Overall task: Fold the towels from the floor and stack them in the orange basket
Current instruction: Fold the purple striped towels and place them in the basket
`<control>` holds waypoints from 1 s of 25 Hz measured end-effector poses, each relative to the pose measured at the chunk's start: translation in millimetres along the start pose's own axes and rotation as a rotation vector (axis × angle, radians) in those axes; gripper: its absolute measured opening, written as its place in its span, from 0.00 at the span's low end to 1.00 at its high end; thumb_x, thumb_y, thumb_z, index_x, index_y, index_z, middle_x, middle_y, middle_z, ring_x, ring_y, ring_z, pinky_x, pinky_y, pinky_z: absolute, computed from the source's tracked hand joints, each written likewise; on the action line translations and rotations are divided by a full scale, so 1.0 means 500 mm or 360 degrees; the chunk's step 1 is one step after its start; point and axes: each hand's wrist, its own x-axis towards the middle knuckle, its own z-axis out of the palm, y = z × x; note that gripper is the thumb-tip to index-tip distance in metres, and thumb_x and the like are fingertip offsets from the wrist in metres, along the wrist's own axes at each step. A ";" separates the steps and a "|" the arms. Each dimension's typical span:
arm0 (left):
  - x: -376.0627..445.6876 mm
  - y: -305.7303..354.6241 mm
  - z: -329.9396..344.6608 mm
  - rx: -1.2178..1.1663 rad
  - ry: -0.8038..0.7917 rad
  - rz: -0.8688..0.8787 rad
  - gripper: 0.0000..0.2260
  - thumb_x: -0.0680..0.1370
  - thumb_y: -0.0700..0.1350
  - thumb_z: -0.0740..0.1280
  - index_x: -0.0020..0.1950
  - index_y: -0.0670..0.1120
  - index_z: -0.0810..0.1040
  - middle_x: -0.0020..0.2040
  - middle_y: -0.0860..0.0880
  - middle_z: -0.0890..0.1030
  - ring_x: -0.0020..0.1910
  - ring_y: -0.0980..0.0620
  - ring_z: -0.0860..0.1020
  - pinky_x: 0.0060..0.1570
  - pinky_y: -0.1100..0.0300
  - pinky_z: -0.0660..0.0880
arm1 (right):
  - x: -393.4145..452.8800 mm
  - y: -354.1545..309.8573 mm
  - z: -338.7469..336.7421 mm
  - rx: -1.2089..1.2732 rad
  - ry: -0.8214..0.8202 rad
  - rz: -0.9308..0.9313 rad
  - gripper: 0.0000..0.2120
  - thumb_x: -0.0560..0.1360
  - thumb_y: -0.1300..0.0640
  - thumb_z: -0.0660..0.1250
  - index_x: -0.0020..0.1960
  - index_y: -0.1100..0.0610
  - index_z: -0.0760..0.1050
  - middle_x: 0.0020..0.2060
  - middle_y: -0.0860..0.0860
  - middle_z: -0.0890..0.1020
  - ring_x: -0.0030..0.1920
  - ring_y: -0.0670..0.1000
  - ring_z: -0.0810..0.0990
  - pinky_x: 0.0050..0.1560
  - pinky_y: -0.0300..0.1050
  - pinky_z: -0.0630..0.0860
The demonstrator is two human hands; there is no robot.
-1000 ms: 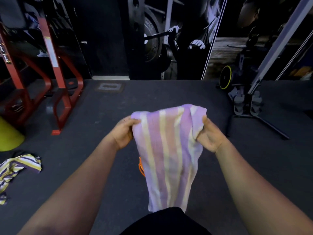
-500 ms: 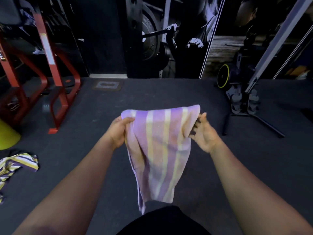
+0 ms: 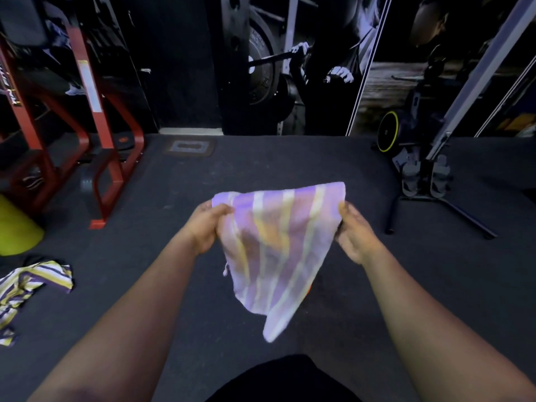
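Note:
A purple towel with pale yellow and white stripes [image 3: 278,245] hangs in front of me above the dark floor. My left hand [image 3: 204,224] grips its upper left corner. My right hand [image 3: 352,230] pinches its upper right corner. The towel's top edge is stretched between both hands and its lower part swings to a point at the lower right. A sliver of the orange basket [image 3: 309,290] peeks out behind the towel's right edge; the rest is hidden. A second striped towel [image 3: 32,281] lies crumpled on the floor at the far left.
A red steel rack [image 3: 95,158] stands at the left with a yellow-green object [image 3: 17,227] beside it. A grey exercise machine with foot pedals and a black base bar [image 3: 429,181] stands at the right. The wall with a gym mural is ahead.
My hands have moved apart and stretched the towel's top edge wider. The hanging lower part has swung from straight down toward the right and lifted, and my right hand has closed on its corner.

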 end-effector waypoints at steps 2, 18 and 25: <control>0.021 0.042 0.003 -0.0311 -0.0061 0.0098 0.13 0.69 0.39 0.71 0.53 0.42 0.81 0.47 0.41 0.84 0.46 0.43 0.82 0.48 0.51 0.79 | -0.015 0.026 -0.002 -0.0550 -0.0183 0.0114 0.15 0.78 0.54 0.70 0.61 0.62 0.80 0.57 0.58 0.85 0.55 0.55 0.83 0.59 0.53 0.77; 0.030 0.017 -0.018 0.0259 0.0144 0.0020 0.10 0.83 0.42 0.66 0.43 0.39 0.78 0.30 0.42 0.76 0.25 0.47 0.73 0.31 0.55 0.74 | 0.019 -0.047 -0.036 -0.0236 0.0246 -0.0224 0.08 0.81 0.61 0.68 0.57 0.64 0.79 0.48 0.58 0.85 0.44 0.54 0.84 0.50 0.51 0.80; 0.040 0.003 0.013 0.0132 0.0095 -0.0061 0.06 0.81 0.42 0.69 0.53 0.40 0.82 0.43 0.43 0.85 0.41 0.45 0.80 0.38 0.58 0.76 | 0.040 -0.050 -0.048 -0.0244 0.0286 -0.0193 0.12 0.80 0.58 0.70 0.59 0.66 0.78 0.52 0.61 0.85 0.49 0.57 0.84 0.52 0.54 0.81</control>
